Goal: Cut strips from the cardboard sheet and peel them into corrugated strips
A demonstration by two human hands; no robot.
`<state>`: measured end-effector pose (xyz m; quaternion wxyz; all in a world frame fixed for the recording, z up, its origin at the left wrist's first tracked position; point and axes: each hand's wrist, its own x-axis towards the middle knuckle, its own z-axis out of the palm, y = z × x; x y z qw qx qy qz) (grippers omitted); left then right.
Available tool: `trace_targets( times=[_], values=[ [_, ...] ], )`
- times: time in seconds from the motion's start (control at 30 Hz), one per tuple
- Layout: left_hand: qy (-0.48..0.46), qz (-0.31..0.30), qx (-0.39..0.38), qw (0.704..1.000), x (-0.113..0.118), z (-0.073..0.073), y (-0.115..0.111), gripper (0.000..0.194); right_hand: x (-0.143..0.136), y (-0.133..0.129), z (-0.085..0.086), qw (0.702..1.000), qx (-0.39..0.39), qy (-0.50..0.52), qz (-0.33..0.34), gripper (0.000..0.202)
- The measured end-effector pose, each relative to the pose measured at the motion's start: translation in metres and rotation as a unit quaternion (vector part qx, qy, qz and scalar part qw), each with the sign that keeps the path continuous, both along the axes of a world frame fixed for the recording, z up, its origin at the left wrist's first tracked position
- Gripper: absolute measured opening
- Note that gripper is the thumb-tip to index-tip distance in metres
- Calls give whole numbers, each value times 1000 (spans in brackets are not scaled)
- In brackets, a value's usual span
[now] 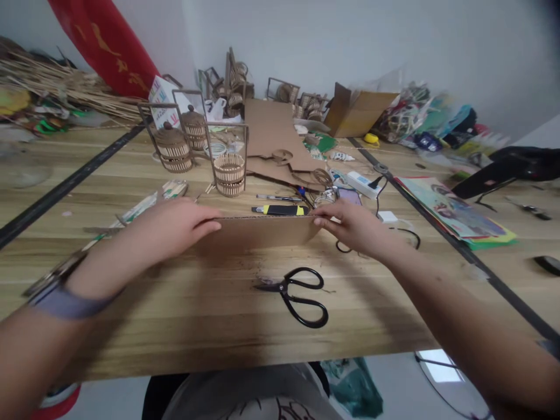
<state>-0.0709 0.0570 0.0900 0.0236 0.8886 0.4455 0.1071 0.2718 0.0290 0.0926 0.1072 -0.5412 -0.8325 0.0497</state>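
A flat brown cardboard piece (262,232) stands nearly on edge above the wooden table, its corrugated top edge facing me. My left hand (181,224) pinches its left end between thumb and fingers. At the right end, my right hand (345,224) grips it the same way. Just behind the cardboard lie a yellow and black utility knife (284,210) and a pen (279,198). Black-handled scissors (289,291) lie on the table on my side of the cardboard.
Small wooden baskets with tall handles (230,174) stand behind my left hand. Farther back are a large cardboard sheet (271,125) and an open box (361,114). A power strip (363,184) and colourful papers (455,210) lie to the right.
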Motion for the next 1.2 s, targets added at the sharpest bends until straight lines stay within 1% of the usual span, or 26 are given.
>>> trace_targets(
  times=[0.07,0.13,0.2,0.23,0.3,0.33,0.4,0.5,0.6,0.67,0.77,0.83,0.97,1.03,1.2],
  values=[
    [63,-50,-90,993,13,11,15,30,-7,11,10,997,-29,-68,24,24],
    [77,-97,-142,982,26,17,25,28,-17,21,20,991,-61,-108,56,28],
    [83,-130,-171,973,34,18,30,26,-29,29,25,986,-92,-102,97,31],
    [84,-135,-174,972,37,17,31,25,-34,33,27,983,-103,-90,124,32],
    [82,-126,-159,976,38,13,33,25,-43,39,25,975,-121,-81,168,34],
    [81,-121,-146,978,38,10,34,24,-45,41,22,973,-122,-87,178,35],
    [81,-120,-118,982,37,4,35,26,-48,44,14,975,-103,-115,162,38],
    [98,-109,-52,988,36,-3,33,28,-48,43,1,979,-34,-168,111,38],
    [122,-67,30,990,37,-10,25,28,-47,37,-14,974,47,-208,83,37],
    [144,-39,76,986,39,-14,18,28,-47,32,-24,968,113,-210,75,38],
    [158,-23,127,979,41,-20,7,36,-45,26,-38,960,198,-181,84,41],
    [138,-25,153,978,41,-24,2,45,-44,24,-45,954,236,-151,103,44],
    [103,-21,191,976,41,-29,-3,51,-42,23,-52,941,302,-86,129,44],
    [97,-16,186,978,40,-30,-6,49,-42,21,-53,940,310,-57,132,42],
    [77,-21,167,983,40,-30,-13,35,-41,12,-51,951,276,-1,136,38]
  ],
)
